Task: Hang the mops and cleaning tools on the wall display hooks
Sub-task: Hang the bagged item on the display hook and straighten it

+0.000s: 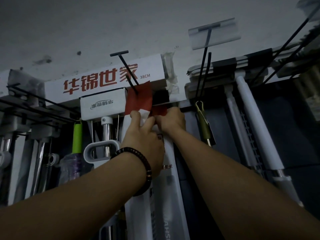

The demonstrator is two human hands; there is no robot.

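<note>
The left hand (pixel 143 135) and right hand (pixel 170 120) — side by side — both grip the box (pixel 140 103) near its red top, at the hook (pixel 129 73).

Lower end of white mop package (pixel 164 201) beyond bottom edge.

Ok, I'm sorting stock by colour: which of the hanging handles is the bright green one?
The green handle left of the left hand, beside the chrome pole. The olive handle hangs right of the right hand; others are white or chrome.
</note>
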